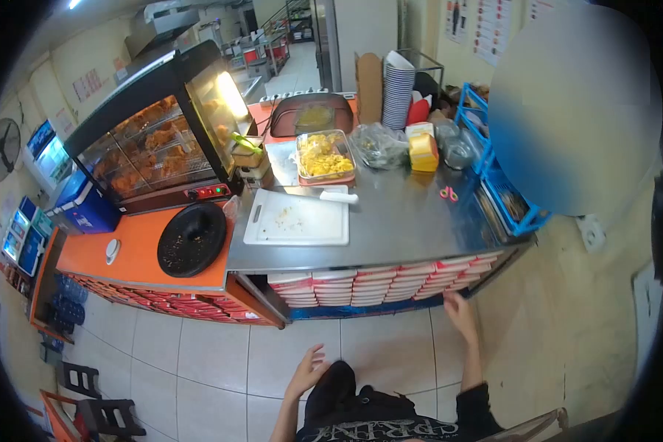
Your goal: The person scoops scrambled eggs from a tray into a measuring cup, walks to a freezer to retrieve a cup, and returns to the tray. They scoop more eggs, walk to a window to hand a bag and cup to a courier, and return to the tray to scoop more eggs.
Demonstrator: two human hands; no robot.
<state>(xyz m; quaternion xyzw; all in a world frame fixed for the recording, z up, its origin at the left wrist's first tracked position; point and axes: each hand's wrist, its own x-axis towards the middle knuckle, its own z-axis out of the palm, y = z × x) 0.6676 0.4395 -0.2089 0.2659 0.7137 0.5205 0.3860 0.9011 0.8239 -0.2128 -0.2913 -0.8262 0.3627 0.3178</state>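
My right hand (460, 317) reaches toward the lower front of the metal counter, fingers stretched out. Its fingertips are right at the edge of the stacked flat red-and-white cartons (372, 286) on the shelf under the worktop. Low in front of my body hangs my left hand (307, 373), holding nothing, with its fingers apart. Above the cartons, on the steel worktop (398, 214), lies a white cutting board (291, 230) with crumbs on it. A white-handled knife (339, 197) rests across the board's far right corner.
Behind the board, a glass dish (324, 156) holds yellow food. Pink-handled scissors (448, 194), a yellow box (423, 152), stacked paper bowls (398, 96) and blue baskets (512, 202) stand to the right. A heated display case (155, 140) with fried food and a black round pan (192, 239) occupy the orange counter.
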